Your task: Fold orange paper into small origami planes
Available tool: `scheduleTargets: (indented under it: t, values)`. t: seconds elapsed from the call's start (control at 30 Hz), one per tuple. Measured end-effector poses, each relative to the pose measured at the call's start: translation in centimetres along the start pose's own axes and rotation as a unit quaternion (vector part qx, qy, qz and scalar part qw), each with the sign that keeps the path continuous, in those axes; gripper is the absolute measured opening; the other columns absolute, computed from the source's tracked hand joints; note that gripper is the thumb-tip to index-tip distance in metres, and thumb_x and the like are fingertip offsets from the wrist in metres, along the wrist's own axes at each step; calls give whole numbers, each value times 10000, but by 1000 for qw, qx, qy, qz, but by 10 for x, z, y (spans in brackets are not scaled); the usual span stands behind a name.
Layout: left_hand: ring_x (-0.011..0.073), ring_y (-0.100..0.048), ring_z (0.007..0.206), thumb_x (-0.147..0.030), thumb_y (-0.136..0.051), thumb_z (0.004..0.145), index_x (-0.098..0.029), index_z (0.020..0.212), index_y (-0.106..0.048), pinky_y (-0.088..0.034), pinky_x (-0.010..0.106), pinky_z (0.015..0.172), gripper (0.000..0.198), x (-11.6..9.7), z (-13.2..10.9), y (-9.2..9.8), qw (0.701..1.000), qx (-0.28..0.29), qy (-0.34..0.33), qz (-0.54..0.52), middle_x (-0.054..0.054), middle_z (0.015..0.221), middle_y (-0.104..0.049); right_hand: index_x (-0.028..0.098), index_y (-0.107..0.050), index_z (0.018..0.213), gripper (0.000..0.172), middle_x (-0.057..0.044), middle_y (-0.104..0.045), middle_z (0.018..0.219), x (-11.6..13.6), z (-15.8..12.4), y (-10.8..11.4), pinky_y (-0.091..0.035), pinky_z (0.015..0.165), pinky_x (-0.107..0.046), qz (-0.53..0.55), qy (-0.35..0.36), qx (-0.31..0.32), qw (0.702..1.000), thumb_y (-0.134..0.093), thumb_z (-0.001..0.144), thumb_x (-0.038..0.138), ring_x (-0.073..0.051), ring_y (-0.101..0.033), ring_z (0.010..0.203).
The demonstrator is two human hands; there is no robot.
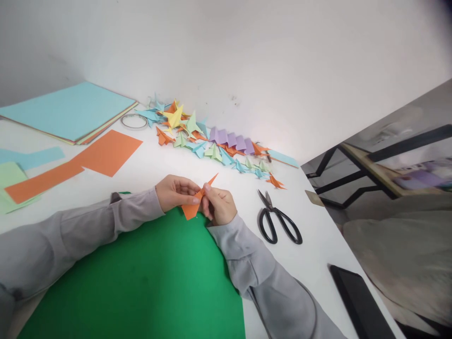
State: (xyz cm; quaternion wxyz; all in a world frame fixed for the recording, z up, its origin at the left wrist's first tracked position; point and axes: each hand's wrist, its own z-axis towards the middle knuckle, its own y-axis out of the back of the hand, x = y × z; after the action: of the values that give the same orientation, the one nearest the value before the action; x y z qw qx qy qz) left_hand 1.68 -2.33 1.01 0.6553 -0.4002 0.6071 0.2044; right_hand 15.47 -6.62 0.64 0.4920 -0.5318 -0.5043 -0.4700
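Between my two hands is a folded piece of orange paper (191, 210) with a thin point sticking up to the right. My left hand (176, 192) pinches its wider lower part, thumb on top. Near the base of the thin point, the thumb and fingers of my right hand (221, 204) are closed on the same paper. Both hands are just above the far edge of a large green sheet (151, 273). Some fingertips are hidden behind the paper.
Many small folded paper figures (173, 116) line the wall. Black-handled scissors (273, 219) lie right of my hands, a dark phone-like slab (358, 301) nearer. At left are orange paper (109, 153), green paper (14, 181), a tape roll (134, 121) and stacked coloured sheets (70, 110).
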Motion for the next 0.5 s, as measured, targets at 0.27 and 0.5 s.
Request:
scheduleTargets:
  t: [0.27,0.5]
  values:
    - [73,-554,457,-192,-797,458,-91,707,-629,-423,171,446,317,-1,1,2,1000,-10,25,-10,-14,504,-619,162,-471,362,484,44,-406,273,0,0,0,-161,279,-195,-6,-5,-15,1000,-636,629,531,-33,-290,243]
    - [136,-575,397,-339,-782,508,-96,665,-602,-480,237,370,341,-4,0,1,999,-10,40,-9,25,490,-629,160,-498,414,463,31,-474,326,-1,4,4,-193,301,-204,84,10,-84,993,-641,611,555,-45,-337,260]
